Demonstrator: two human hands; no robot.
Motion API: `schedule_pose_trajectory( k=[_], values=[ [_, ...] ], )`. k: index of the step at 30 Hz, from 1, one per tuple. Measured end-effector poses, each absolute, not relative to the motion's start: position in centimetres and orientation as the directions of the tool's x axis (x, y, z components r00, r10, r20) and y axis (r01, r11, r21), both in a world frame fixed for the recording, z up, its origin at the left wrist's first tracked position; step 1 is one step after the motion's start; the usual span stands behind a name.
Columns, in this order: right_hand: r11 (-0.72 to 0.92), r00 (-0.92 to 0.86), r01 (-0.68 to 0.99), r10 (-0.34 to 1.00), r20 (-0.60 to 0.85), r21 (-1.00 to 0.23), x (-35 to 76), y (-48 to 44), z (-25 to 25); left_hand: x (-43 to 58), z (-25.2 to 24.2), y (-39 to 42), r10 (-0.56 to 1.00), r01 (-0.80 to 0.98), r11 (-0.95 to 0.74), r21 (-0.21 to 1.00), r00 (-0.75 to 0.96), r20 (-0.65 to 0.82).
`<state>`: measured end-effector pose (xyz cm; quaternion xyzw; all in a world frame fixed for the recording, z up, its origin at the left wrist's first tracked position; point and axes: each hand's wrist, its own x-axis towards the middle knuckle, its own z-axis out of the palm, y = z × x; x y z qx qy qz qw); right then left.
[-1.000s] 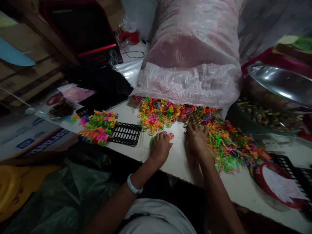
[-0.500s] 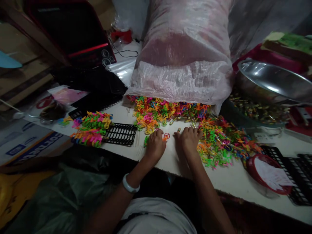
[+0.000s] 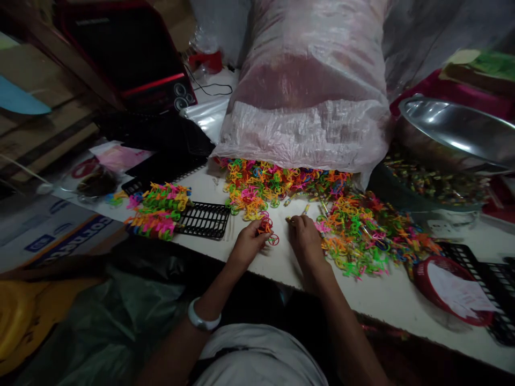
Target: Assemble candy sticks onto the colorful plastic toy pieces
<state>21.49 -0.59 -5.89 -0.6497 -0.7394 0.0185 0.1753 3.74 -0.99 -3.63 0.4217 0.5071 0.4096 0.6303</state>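
Note:
My left hand (image 3: 245, 247) is closed, thumb and fingers pinching a small orange-and-red plastic toy piece (image 3: 265, 225) with spoked, wheel-like rings. A red ring (image 3: 273, 239) hangs just below the fingertips; whether it belongs to the same piece I cannot tell. Facing it across a narrow gap, my right hand (image 3: 308, 242) pinches a small thin piece with a dark tip (image 3: 288, 220). Beyond both hands lies a heap of bright plastic pieces (image 3: 354, 230), partly spilling from a large translucent sack (image 3: 301, 134). Small slim tubes (image 3: 306, 208) lie near the right fingertips.
At left, a black grid rack (image 3: 205, 220) carries rows of coloured pieces (image 3: 161, 212). A red basket (image 3: 426, 284) with paper and more black racks (image 3: 462, 260) stand at right. Behind them is a basin of small items (image 3: 438, 187) under a metal bowl (image 3: 454, 123). A red-trimmed screen device (image 3: 124, 53) leans back left.
My left hand has turned and drawn slightly back, bringing the orange-and-red piece into clearer view. My right hand has shifted slightly, its fingers now closed around the thin piece. The view moved a little left.

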Motion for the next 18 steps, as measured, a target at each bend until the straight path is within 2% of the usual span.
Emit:
schedule_pose_trajectory(
  k=[4,6,8,10,11,15,18],
  values=[
    [0.136,-0.075,0.945,0.975,0.209,-0.298,21.4,-0.2,-6.4,4.0,-3.1,-0.9,0.936,-0.115,0.340,0.933,0.138,-0.324],
    [0.151,-0.053,0.901,0.968,0.243,-0.406,21.4,-0.1,-6.1,4.1,-2.9,-0.9,0.939,-0.093,0.336,0.937,0.108,-0.326],
    [0.168,-0.012,0.806,0.963,0.268,-0.567,21.4,-0.5,-5.4,4.0,-2.8,-0.9,0.940,-0.063,0.338,0.939,0.073,-0.334],
    [0.177,-0.004,0.693,0.970,0.242,-0.699,21.4,-1.5,-4.5,3.9,-2.9,-0.9,0.940,-0.022,0.340,0.940,0.032,-0.339],
    [0.191,-0.028,0.659,0.973,0.230,-0.727,21.4,-2.0,-4.1,3.8,-2.9,-0.9,0.940,0.000,0.341,0.940,0.015,-0.341],
    [0.319,-0.184,0.678,0.946,0.267,-0.663,20.9,-4.2,-2.9,3.8,-2.8,-1.1,0.953,0.086,0.296,0.951,0.032,-0.300],
    [0.320,-0.165,0.714,0.941,0.295,-0.623,20.4,-5.0,-2.7,4.1,-2.5,-1.4,0.975,0.171,0.188,0.967,0.087,-0.205]
  ],
)
